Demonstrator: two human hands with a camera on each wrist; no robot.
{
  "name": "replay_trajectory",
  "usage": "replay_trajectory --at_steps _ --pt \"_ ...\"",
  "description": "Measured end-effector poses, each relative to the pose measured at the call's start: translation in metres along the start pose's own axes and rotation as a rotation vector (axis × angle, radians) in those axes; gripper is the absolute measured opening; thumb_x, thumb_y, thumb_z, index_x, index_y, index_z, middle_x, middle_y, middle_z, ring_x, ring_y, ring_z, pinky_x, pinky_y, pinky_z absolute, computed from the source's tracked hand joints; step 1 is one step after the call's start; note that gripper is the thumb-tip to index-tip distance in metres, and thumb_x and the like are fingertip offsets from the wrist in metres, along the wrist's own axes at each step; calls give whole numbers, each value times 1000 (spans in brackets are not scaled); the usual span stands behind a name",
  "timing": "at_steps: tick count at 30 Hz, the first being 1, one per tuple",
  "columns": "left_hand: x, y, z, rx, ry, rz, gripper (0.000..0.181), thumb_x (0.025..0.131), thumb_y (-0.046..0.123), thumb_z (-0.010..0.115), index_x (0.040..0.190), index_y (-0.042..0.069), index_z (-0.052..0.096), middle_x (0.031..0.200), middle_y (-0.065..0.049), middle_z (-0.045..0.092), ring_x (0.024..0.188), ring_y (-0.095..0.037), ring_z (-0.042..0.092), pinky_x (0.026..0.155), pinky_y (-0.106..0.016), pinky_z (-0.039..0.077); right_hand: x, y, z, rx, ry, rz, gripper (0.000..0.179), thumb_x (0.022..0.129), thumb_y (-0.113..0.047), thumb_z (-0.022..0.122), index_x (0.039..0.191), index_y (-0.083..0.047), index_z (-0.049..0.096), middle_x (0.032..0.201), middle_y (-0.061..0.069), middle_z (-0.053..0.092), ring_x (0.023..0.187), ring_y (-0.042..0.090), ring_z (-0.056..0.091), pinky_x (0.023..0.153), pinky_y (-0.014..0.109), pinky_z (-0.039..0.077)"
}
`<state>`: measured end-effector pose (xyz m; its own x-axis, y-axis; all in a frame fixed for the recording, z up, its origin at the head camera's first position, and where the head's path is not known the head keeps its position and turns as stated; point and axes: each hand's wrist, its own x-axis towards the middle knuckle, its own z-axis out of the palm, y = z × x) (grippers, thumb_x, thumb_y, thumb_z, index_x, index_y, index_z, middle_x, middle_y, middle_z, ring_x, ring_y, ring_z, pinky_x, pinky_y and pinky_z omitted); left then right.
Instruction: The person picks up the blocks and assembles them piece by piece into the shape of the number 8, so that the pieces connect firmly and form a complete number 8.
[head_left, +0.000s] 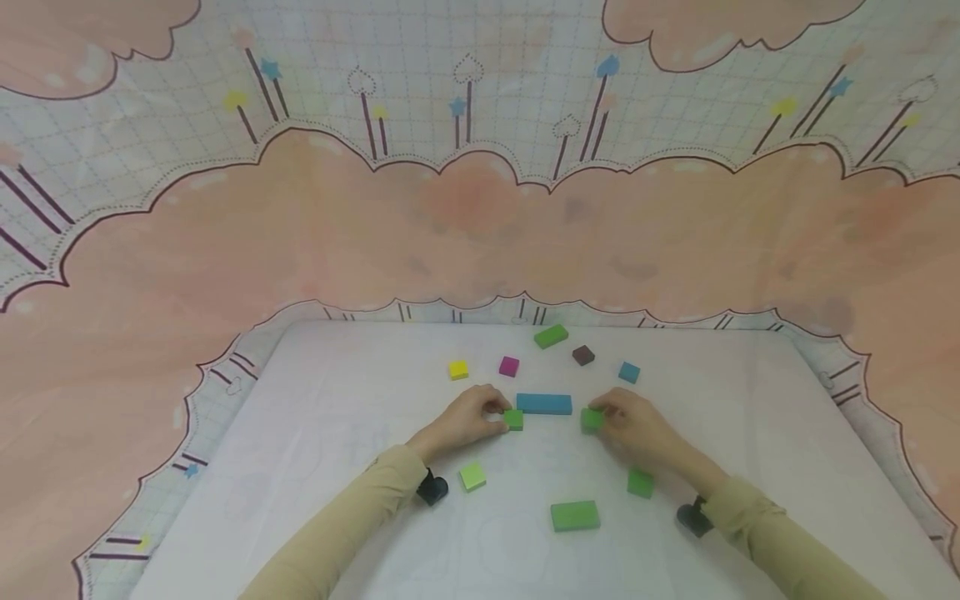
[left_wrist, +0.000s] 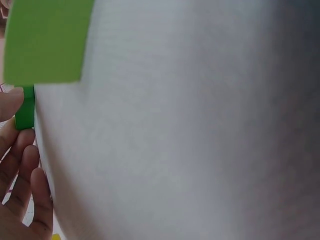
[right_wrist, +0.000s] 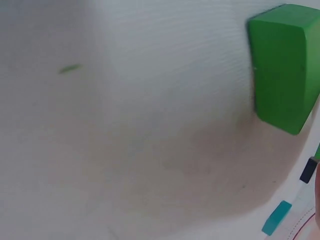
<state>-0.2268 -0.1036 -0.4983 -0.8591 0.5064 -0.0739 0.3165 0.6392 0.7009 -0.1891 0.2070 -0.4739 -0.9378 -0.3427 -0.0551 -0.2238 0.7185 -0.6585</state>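
My left hand point(head_left: 474, 417) pinches a small green block point(head_left: 513, 420) between thumb and fingers, just by the left end of a long blue block point(head_left: 543, 404). In the left wrist view the same green block point(left_wrist: 26, 112) shows between the thumb and fingertips. Across from it, my right hand point(head_left: 630, 421) grips another green block point(head_left: 592, 421) near the blue block's right end. Below the right wrist lies a green block point(head_left: 641, 483), large in the right wrist view. A light green block point(head_left: 472, 477) lies by the left wrist.
Behind the hands lie a yellow block point(head_left: 458, 370), a magenta block point(head_left: 509, 367), a brown block point(head_left: 583, 356), a small blue block point(head_left: 629, 372) and a longer green block point(head_left: 551, 336). Nearer sits a green rectangular block point(head_left: 575, 516). All rest on a white table point(head_left: 315, 467).
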Motion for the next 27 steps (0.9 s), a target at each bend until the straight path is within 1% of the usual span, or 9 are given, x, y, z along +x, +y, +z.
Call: replay_trajectory --at_steps 4,11,15,18,27 --pt "0 1 0 -4 -3 -6 24 85 20 71 108 15 66 106 3 64 103 -13 57 96 -33 48 3 -5 1 0 -19 3 31 88 -10 60 119 -14 62 114 0 63 107 21 57 92 43 50" --pt "-1 1 -1 0 -2 -4 25 85 21 71 108 15 66 106 3 64 103 -13 58 96 -33 49 7 -11 5 11 -44 64 31 89 -11 61 120 -17 61 115 -1 62 109 21 56 94 44 50" --pt "-1 1 -1 4 -2 0 25 85 20 71 108 15 66 105 3 64 102 -12 58 95 -32 49 9 -11 6 6 -42 51 32 88 -10 61 120 -16 61 115 0 63 110 22 57 95 44 50" --pt "-1 2 -1 1 -1 -4 24 85 20 71 108 15 66 105 3 64 101 -12 57 95 -33 49 10 -10 7 -12 -40 22 33 87 -10 61 120 -16 61 116 0 62 110 21 57 95 44 50" --pt "-2 3 -2 -14 -2 -11 24 85 19 71 108 14 66 106 2 64 102 -13 57 96 -34 49 13 -9 10 -20 -50 13 35 86 -11 63 120 -14 61 115 0 63 109 21 57 95 44 50"
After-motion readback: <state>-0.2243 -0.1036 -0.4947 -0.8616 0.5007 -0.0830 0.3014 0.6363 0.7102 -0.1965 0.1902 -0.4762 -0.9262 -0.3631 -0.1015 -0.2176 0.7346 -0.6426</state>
